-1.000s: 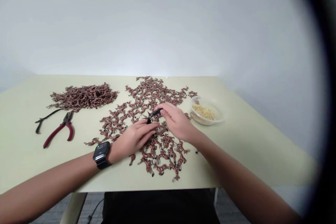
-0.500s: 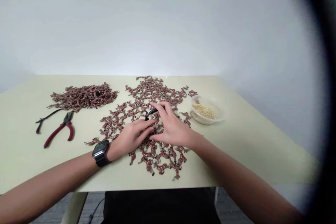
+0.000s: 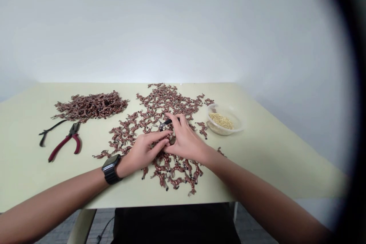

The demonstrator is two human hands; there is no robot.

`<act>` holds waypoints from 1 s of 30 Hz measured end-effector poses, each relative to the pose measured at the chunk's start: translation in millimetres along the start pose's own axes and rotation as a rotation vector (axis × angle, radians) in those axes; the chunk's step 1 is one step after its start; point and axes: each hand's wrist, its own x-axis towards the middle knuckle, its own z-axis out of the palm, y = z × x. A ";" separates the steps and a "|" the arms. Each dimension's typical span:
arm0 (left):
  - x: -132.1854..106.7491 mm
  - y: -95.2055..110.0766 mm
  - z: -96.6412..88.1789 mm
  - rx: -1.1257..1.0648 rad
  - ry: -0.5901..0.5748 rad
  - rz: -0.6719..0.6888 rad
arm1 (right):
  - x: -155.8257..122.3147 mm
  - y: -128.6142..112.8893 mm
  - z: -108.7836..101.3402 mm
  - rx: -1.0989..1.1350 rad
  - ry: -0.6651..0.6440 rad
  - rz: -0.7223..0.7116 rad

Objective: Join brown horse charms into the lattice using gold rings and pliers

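Over the middle of the table, my left hand [image 3: 149, 147], with a black watch [image 3: 111, 167] on its wrist, has its fingers and thumb pinched together. A small brown animal figurine [image 3: 172, 139] shows partly at those fingertips, mostly hidden. My right hand [image 3: 187, 140] curls around small black-handled pliers [image 3: 167, 122], whose metal jaws point left; its thumb meets the left fingertips. Beneath and around both hands lie many brown animal figurines [image 3: 175, 169], some with dark ends, spread in a loose layer.
A dense pile of similar figurines [image 3: 91, 106] sits at the back left. In front of it lie red-handled pliers [image 3: 64, 141] and a thin black tool [image 3: 51, 130]. On the right, a clear plastic bowl [image 3: 241, 126] holds small gold-coloured pieces [image 3: 221, 120].
My right thumb has come in against my left fingertips, and its fingers have drawn slightly closer. The black-handled pliers have shifted a little. A figurine beside my right forearm is now uncovered.
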 end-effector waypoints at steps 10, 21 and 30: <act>1.4 -1.8 -0.1 0.019 0.044 0.017 | 2.6 4.0 8.0 -0.049 0.037 -0.071; 1.3 0.1 -2.8 0.019 0.061 0.079 | 1.5 2.7 11.2 -0.026 -0.018 -0.099; 0.4 -2.3 -3.8 0.051 0.085 0.090 | -3.3 -3.2 18.6 -0.040 -0.037 -0.032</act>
